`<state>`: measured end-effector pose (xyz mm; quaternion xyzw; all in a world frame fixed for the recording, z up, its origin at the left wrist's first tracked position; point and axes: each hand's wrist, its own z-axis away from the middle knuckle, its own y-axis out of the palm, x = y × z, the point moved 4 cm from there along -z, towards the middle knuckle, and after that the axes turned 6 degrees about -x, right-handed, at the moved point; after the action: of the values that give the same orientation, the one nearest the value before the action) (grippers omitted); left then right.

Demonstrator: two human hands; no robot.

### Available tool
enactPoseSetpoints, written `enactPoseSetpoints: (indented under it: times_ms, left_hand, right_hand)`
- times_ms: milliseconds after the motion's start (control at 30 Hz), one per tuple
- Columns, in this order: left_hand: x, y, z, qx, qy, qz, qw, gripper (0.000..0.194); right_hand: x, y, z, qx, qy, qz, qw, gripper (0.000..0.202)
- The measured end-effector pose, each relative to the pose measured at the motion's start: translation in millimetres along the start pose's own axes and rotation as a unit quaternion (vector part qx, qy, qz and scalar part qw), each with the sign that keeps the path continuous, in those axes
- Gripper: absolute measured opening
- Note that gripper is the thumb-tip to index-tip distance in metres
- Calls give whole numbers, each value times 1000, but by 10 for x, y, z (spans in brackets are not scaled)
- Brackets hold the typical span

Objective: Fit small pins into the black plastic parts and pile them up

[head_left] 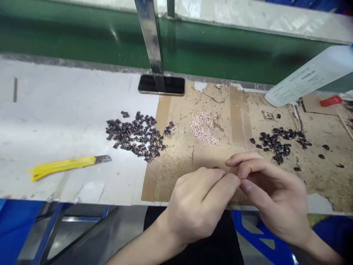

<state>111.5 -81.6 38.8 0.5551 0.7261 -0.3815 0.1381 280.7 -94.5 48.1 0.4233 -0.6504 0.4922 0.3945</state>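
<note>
My left hand [201, 204] is closed, knuckles up, over the front edge of the table. Its fingertips meet those of my right hand [271, 195], which is pinched with its palm partly turned up. What they hold between them is too small to make out. A bit of a red thing [216, 167] shows just behind my left fingers. Beyond my hands lies a scatter of tiny pale pink pieces [203, 128]. Many small black pieces with coppery parts [135, 134] are spread to the left, and a pile of shiny black pieces [278, 143] lies to the right.
A yellow cutter [66, 164] with its blade out lies at the left. A dark phone [173, 85] rests at the foot of a metal post [151, 36]. A white bottle [309, 75] leans at the back right, near a red cap-like piece [331, 101].
</note>
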Motion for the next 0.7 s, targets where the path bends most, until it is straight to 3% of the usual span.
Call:
enactPoseSetpoints:
  times_ms: [133, 267, 467, 700]
  left_hand:
    - [106, -40, 151, 24, -118, 45, 992, 12]
    - [254, -195, 296, -20, -213, 40, 976, 23]
    - [304, -291, 405, -16, -273, 32, 961, 21]
    - [291, -310, 420, -14, -300, 46, 953, 27]
  right_hand:
    - [-137, -120, 169, 10, -38, 128, 991, 14]
    - [-231, -132, 268, 34, -110, 271, 956, 15]
    - [-214, -31, 266, 54, -143, 314, 937, 13]
    - [-197, -4, 262, 59, -156, 335, 927, 15]
